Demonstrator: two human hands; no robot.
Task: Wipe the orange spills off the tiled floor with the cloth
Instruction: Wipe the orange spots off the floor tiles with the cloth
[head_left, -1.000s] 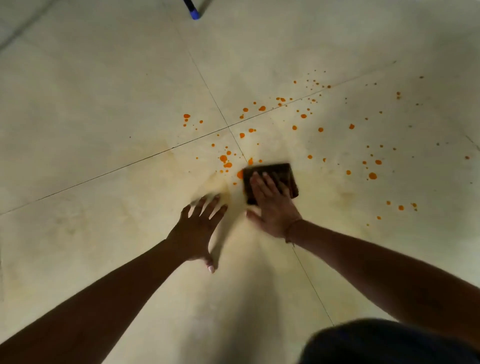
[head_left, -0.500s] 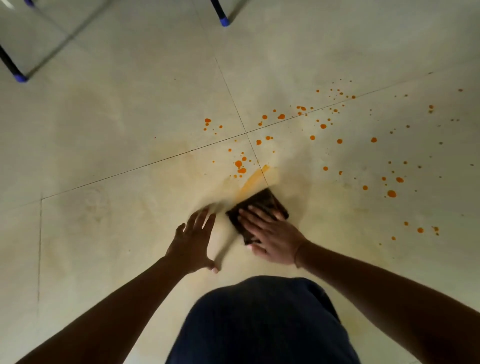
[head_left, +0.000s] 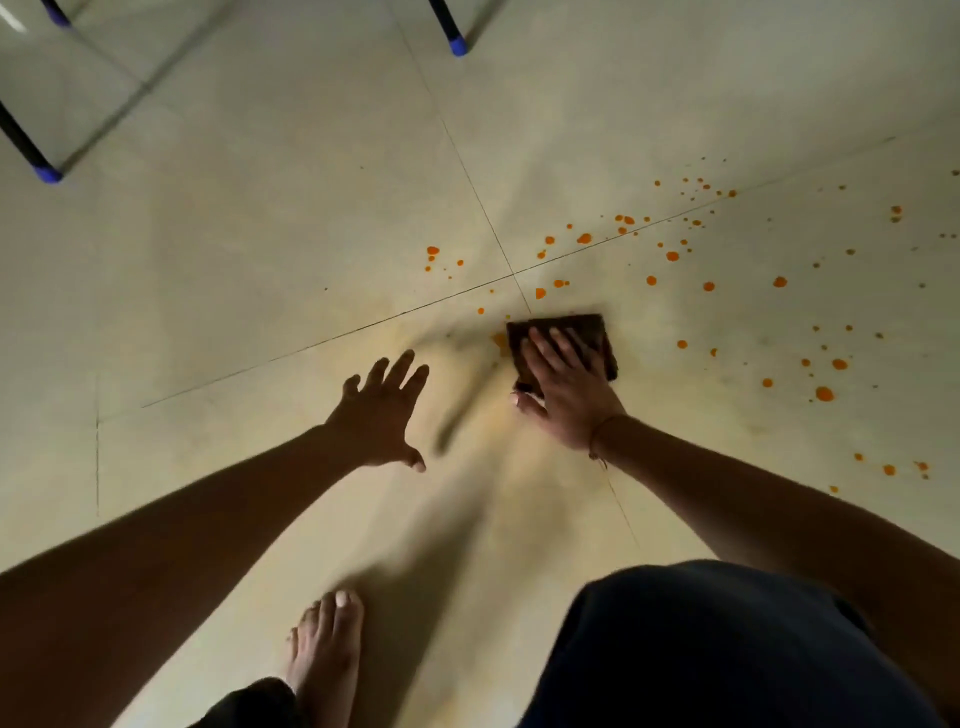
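You've got bright orange spills (head_left: 672, 255) speckling pale cream tiles (head_left: 260, 260), a dark brown cloth (head_left: 587, 332), blue-tipped black legs (head_left: 457, 47) upper frame.

You look down on a pale, glossy tiled floor (head_left: 260, 270), its thin dark grout lines (head_left: 483, 208) crossing near the middle. At the top, black furniture legs with blue caps (head_left: 457, 47) stand on it, another at the left edge (head_left: 47, 174). Soft shadows fall below.
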